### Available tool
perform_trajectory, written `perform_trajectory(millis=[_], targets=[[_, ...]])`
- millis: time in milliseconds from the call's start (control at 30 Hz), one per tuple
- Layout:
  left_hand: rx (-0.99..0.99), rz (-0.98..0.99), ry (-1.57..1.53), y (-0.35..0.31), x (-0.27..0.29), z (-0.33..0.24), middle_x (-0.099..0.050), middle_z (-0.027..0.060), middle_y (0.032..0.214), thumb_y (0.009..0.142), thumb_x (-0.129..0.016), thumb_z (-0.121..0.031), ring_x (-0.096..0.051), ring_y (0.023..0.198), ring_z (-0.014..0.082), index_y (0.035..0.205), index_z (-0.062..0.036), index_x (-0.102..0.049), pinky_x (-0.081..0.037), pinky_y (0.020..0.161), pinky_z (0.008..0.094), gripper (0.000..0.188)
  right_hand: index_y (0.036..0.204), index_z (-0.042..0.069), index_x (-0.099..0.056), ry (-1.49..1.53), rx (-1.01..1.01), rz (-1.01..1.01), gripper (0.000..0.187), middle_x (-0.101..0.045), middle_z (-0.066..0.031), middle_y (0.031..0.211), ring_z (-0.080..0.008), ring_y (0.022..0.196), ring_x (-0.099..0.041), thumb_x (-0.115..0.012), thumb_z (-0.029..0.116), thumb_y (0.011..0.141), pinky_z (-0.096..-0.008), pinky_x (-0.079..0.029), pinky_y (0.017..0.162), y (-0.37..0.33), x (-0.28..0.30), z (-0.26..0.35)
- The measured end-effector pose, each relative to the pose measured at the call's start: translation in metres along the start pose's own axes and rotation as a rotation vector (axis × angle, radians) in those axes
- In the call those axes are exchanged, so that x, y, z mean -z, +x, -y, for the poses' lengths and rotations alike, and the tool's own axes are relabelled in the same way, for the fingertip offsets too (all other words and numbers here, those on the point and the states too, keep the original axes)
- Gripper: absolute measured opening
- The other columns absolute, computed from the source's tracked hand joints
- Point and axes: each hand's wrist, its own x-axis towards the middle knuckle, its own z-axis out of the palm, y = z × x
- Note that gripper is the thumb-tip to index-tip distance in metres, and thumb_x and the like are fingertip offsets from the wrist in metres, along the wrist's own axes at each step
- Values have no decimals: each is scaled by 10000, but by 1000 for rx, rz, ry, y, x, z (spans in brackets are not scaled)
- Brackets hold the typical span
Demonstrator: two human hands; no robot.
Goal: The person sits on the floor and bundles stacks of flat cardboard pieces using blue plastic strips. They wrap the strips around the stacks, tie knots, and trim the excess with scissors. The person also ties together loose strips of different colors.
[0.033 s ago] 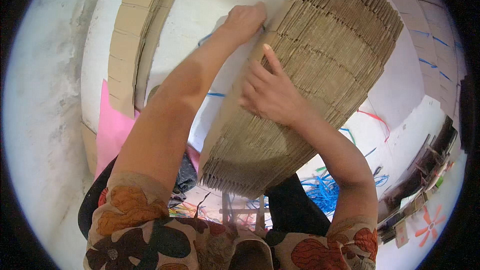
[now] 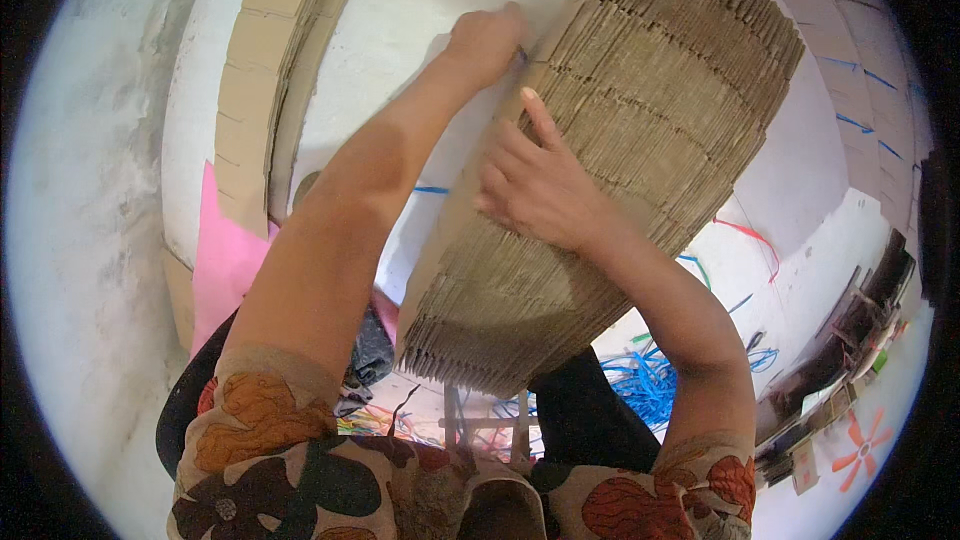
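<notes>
A thick stack of folded brown cardboard sheets point(image 2: 650, 120) lies slantwise before me, edges facing up. My right hand point(image 2: 540, 180) rests on its left side, with the fingers curled at the edge and the thumb stretched out. Beyond it, my left hand point(image 2: 487, 43) is closed beside the stack's far left side. A bit of thin blue strap shows at its fingers; most of what they grip is hidden. Another stretch of blue strap point(image 2: 431, 189) shows on the pale surface between my left forearm and the stack.
Other cardboard stacks stand at the left point(image 2: 250, 90) and at the far right point(image 2: 865, 70), the latter with blue straps. A pink sheet point(image 2: 222, 260) lies at the left. A tangle of blue strapping point(image 2: 640, 387) and a red strip point(image 2: 750, 236) lie on the right.
The blue strap that showed beside my left wrist is no longer visible there. My left hand has shifted very slightly; my right hand and the stack look almost unmoved.
</notes>
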Motion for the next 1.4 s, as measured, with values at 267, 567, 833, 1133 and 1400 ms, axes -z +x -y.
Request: perform_trajectory(millis=[267,567,833,1133,1400], targets=[[211,267,-1765,-31,110,-11,-609,100,709,792,-589,-116,-633,656,207,994,97,-573,-533,667,311,293,726,51,-583,17,32,-190,344,-513,-72,711,-239,882,-504,-532,387,782,-555,-183,1040,-6,-13,-5],[123,197,-1130,-28,163,-69,-541,16,558,833,-593,-232,-503,499,76,690,-8,-612,-376,453,212,267,717,51,-587,44,65,-224,349,-526,-59,671,-233,832,-510,-540,391,781,-531,-177,1046,-8,-12,-6],[-526,15,-632,-59,179,-140,-426,79,495,810,-603,-235,-435,449,190,587,9,-513,-330,438,303,342,714,49,-574,597,-42,-272,336,-565,-112,755,-266,902,-523,-552,376,785,-423,-341,915,-18,-56,-8],[-750,191,-448,0,185,-200,-436,117,543,801,-581,-112,-413,495,264,692,8,-515,-365,486,333,175,735,59,-630,172,-78,-237,361,-588,-90,832,-252,959,-508,-570,415,747,-427,-365,869,-10,-29,-1],[-913,170,-257,38,151,-218,-556,133,738,757,-592,-58,-553,679,318,761,-13,-559,-443,601,365,55,1027,32,-522,192,-564,-614,298,-552,-141,977,-289,911,-516,-514,176,765,-443,-389,788,-144,33,16]])
